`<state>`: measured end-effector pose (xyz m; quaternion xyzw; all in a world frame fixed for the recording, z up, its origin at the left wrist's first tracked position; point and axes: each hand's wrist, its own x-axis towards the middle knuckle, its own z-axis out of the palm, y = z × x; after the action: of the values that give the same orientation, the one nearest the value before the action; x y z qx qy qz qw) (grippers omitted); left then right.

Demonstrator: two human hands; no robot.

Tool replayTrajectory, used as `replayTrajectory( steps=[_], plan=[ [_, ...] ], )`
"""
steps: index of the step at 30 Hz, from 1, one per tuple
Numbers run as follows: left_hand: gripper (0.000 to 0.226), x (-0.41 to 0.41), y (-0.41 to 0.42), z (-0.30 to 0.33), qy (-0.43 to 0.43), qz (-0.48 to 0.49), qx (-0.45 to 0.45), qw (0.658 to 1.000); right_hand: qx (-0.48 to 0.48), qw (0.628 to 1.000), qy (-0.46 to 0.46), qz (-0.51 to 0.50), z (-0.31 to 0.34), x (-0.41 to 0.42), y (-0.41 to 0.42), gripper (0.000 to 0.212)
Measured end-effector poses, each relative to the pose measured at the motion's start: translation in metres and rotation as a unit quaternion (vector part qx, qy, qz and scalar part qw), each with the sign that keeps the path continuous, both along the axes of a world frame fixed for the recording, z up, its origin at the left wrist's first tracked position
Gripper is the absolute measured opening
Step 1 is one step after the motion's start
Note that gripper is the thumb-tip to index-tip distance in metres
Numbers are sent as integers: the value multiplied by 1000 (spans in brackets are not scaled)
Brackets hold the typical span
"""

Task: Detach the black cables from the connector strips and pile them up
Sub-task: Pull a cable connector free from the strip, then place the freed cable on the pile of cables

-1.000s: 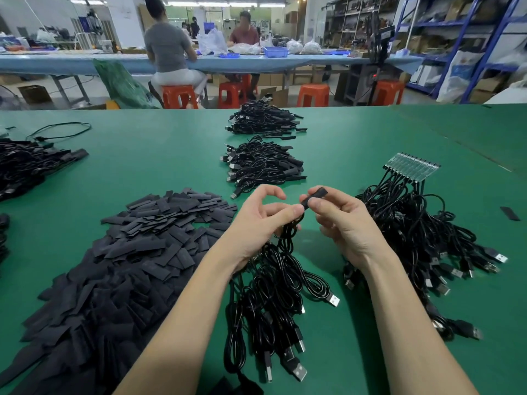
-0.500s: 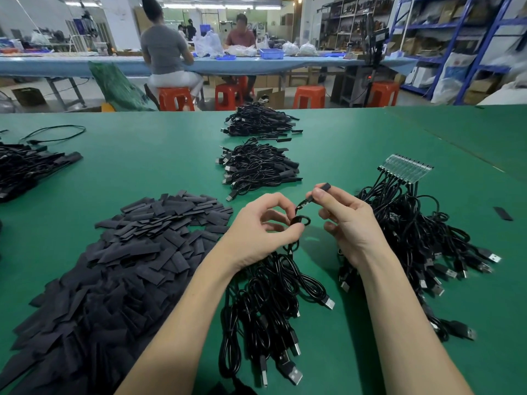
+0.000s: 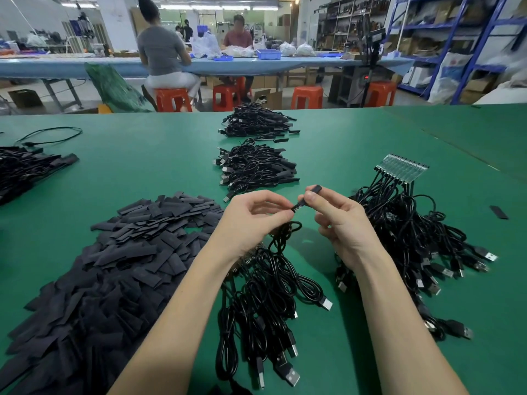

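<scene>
- Head view: a green worktop (image 3: 142, 166) fills the lower part of the scene, with two bare forearms reaching in from 6 o'clock.
- The left hand (image 3: 251, 220) sits at the centre, its grip narrow: thumb and forefinger pinch the end of a black cable (image 3: 285, 232) just below its small plug.
- The right hand (image 3: 342, 223) sits just beside it toward 3 o'clock, its grip narrow too: thumb and forefinger pinch a short black sleeve (image 3: 313, 190) right at that plug's tip.
- The pinched cable loops down into a bundle of black cables (image 3: 262, 309) lying between the forearms, running toward 6 o'clock, with USB plugs at its near end.
- At 3 o'clock lies a second bundle of cables (image 3: 413, 240), their far ends plugged in a row into a clear connector strip (image 3: 402, 168) at 2 o'clock.
- At 12 o'clock, beyond the hands, a pile of finished cables (image 3: 256, 166) rests on the worktop, and a farther pile (image 3: 256, 121) lies behind it.
- At 8 o'clock spreads a broad heap of flat black sleeves (image 3: 114, 266).
- At 10 o'clock, at the left edge, lies another dark pile of cables (image 3: 25, 166).
- A single flat black sleeve (image 3: 499, 212) lies apart at 3 o'clock.
- Beyond the worktop, people sit on orange stools (image 3: 174, 99) at a long blue table (image 3: 71, 67).
</scene>
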<state>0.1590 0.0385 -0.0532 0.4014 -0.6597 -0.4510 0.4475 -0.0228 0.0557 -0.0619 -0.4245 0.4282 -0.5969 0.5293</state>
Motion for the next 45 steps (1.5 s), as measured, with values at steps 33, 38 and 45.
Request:
replayTrajectory(
  steps=[33,38,45],
  plan=[
    [19,-4,-1,-18,84,-2,-57,995,-14,1000,3,5,-7,7,-3,49],
    [12,-4,-4,-20,90,28,-14,995,-54,997,37,-37,-8,10,-4,32],
    [9,-9,-2,-24,113,60,27,991,-72,995,28,-56,-11,14,-3,29]
  ],
)
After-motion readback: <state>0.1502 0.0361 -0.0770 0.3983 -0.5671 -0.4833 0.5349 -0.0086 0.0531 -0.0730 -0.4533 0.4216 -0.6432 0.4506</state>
